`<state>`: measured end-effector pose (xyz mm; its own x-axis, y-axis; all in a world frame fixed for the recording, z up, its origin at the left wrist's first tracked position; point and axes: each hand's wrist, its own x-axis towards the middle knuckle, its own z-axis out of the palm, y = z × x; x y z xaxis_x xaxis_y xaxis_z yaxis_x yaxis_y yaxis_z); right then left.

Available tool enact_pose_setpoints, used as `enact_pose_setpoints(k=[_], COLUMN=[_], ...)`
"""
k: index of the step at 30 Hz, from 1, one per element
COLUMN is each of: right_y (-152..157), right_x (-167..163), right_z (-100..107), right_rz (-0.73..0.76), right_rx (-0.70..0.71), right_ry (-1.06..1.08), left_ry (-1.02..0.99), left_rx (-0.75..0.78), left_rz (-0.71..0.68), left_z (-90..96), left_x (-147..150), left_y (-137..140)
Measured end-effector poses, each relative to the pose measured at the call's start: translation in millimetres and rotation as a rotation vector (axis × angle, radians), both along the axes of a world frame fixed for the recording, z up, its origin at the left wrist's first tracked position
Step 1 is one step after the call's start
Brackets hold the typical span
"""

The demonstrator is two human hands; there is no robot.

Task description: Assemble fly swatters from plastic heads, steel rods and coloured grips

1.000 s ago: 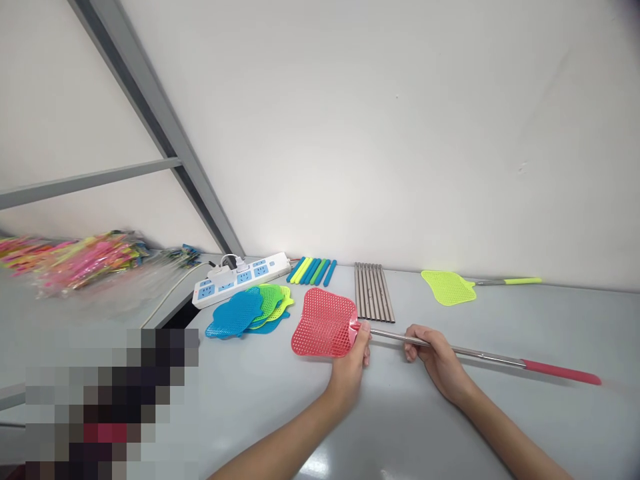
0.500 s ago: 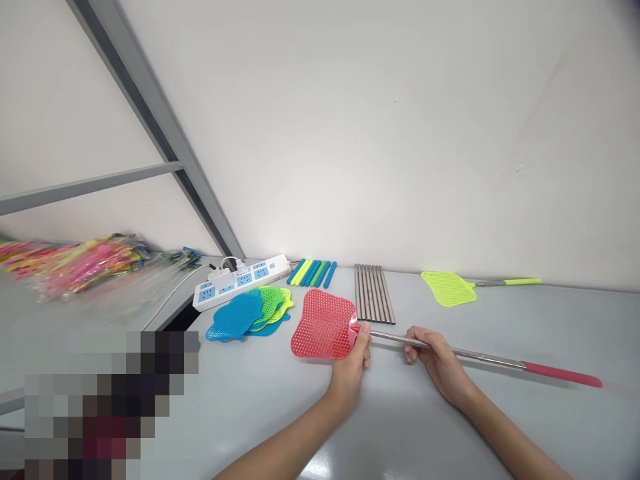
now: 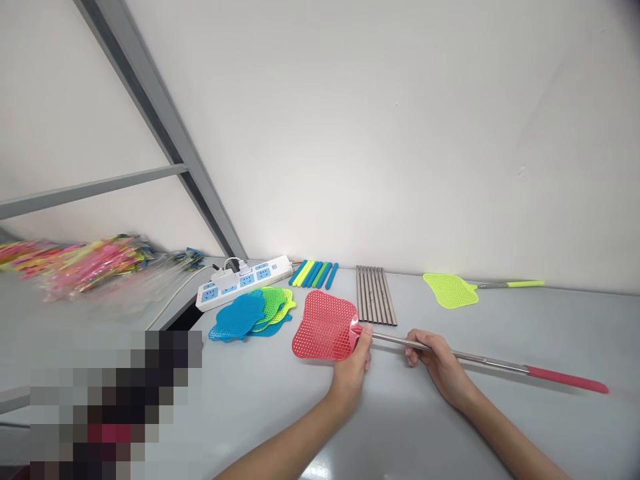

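Observation:
A red fly swatter (image 3: 327, 325) with a steel telescopic rod and a red grip is held across the front of the table. My left hand (image 3: 354, 363) is closed round its neck, the thumb on the joint between the mesh head and the rod. Farther along, my right hand (image 3: 435, 357) is closed on the middle of the rod, which stretches out to the right. Just behind the swatter lies a row of steel rods (image 3: 376, 297). To the left, loose blue, green and yellow swatter heads (image 3: 240, 313) lie in an overlapping pile.
Several blue, green and yellow grips (image 3: 313, 274) lie by the wall beside a white power strip (image 3: 245, 281). A yellow fly swatter (image 3: 453, 291) rests at the back right. Bagged colourful items (image 3: 100, 263) lie far left, near a grey metal frame (image 3: 183, 167).
The view has shifted slightly, so the things on the table appear a little farther right. Both hands keep the same hold on the red swatter.

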<state>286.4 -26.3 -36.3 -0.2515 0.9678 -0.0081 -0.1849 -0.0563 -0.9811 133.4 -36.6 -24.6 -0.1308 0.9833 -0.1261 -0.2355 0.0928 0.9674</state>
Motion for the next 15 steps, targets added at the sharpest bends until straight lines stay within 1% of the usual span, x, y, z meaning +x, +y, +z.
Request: enact_pose_setpoints(k=[10,15], right_y=[-0.2,-2.1], right_x=[-0.2,0.1], right_z=[-1.6,-1.8], right_rz=[0.021,0.077], right_rx=[0.012,0.03], right_ry=[-0.018,-0.087], left_ry=[-0.103,-0.248], left_rx=[-0.027,-0.024], left_rz=[-0.008,0.025], left_z=[-1.7,-6.9], left_x=[-0.7,-1.7], left_y=[-0.1,0.6])
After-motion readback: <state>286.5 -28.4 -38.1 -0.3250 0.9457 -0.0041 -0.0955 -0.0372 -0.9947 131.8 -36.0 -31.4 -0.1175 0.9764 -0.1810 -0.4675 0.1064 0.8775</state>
